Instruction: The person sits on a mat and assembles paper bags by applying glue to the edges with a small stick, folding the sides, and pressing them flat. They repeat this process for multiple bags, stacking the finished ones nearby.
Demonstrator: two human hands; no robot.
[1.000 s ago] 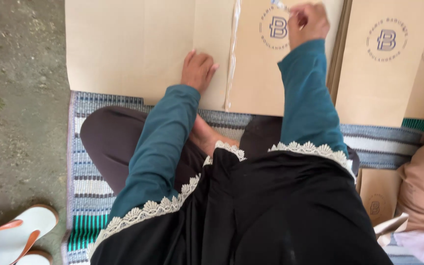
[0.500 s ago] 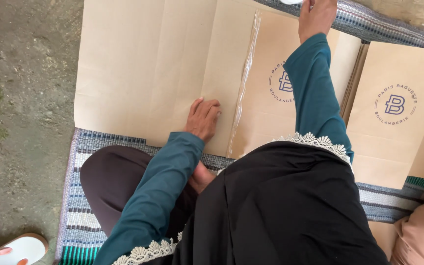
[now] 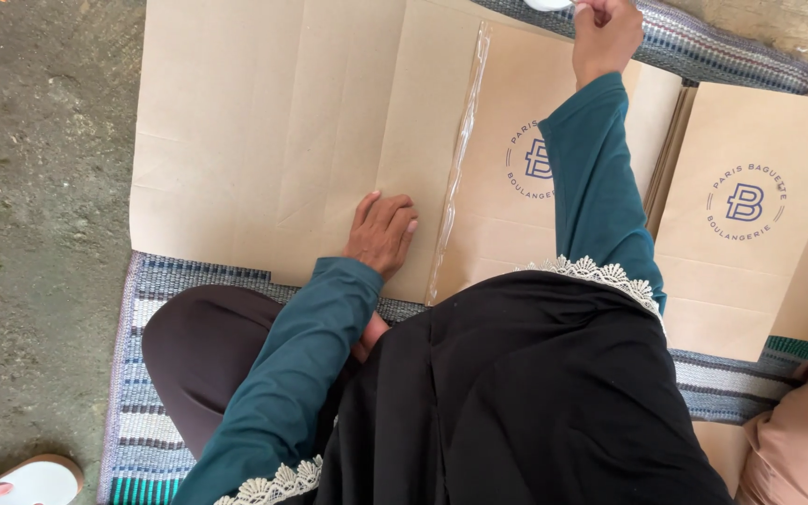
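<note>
The left hand point(image 3: 382, 231) lay palm down, fingers together and flat, near the middle of the frame, pressing on the large brown paper sheet point(image 3: 273, 140) just left of a glossy clear strip point(image 3: 458, 164) that ran from the upper middle down to the sheet's lower edge. It gripped nothing; it only rested on the paper, its teal sleeve point(image 3: 301, 365) trailing down toward the lower left.

The right hand point(image 3: 605, 36) was at the top of the frame, right of centre, its fingers curled closed around a small white object point(image 3: 550, 5) cut off by the upper edge; what the object was could not be made out. That hand sat at the top end of the clear strip, above the part of the sheet carrying a round dark-blue printed emblem point(image 3: 533, 161). Its teal forearm crossed down over that emblem to a lace-trimmed black garment point(image 3: 535, 393) filling the lower middle.

The sheet itself spread across the upper left and centre, creased with fold lines, and rested on a striped woven mat point(image 3: 142, 440) whose blue, grey and green bands showed at the lower left and along the upper right. To the right lay a stack of finished brown paper bags point(image 3: 750, 243) with the same round emblem. Bare concrete floor point(image 3: 39, 187) filled the left edge, and a white sandal point(image 3: 25, 482) with a pink strap sat in the lower left corner. A peach-coloured cloth point(image 3: 801, 440) occupied the lower right corner.
</note>
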